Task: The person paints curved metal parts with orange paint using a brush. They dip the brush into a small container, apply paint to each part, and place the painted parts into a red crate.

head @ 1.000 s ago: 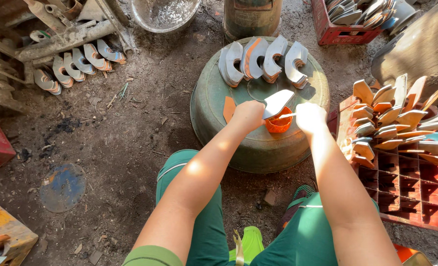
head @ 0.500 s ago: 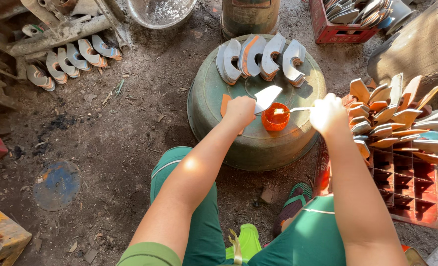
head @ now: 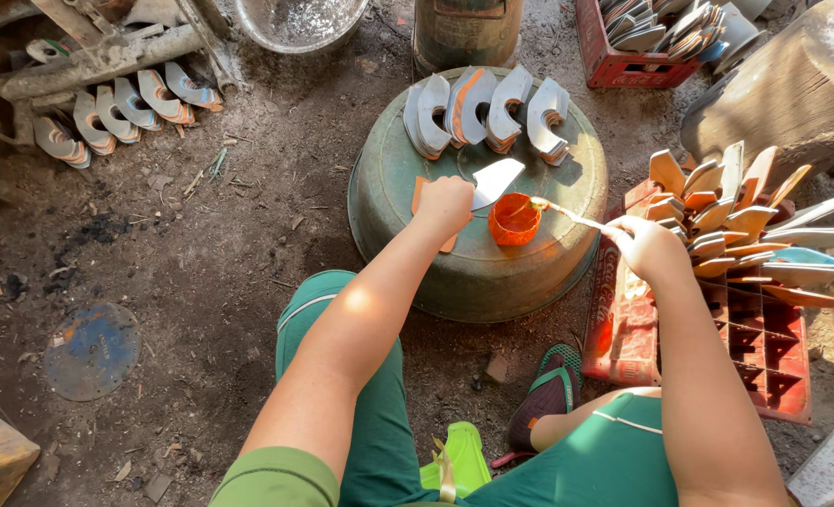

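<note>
2 hands share the work: your left hand (head: 445,202) has its fingers closed on the knife blade (head: 494,180), held over the upturned green basin (head: 407,235). Rigid, thin and likely sharp-edged, so hold its orange handle end. Your right hand (head: 644,246) pinches a light stick (head: 567,216) whose tip reaches the small orange cup (head: 513,222).

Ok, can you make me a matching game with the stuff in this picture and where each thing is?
Things:
1. small orange pot
2. red crate
3. blue round lid
4. metal blade

Places:
A. flat on the dirt, far left
B. in the left hand
C. on the upturned green basin
D. beside the right hand, full of painted blades

Pairs: 1-C, 2-D, 3-A, 4-B
</note>
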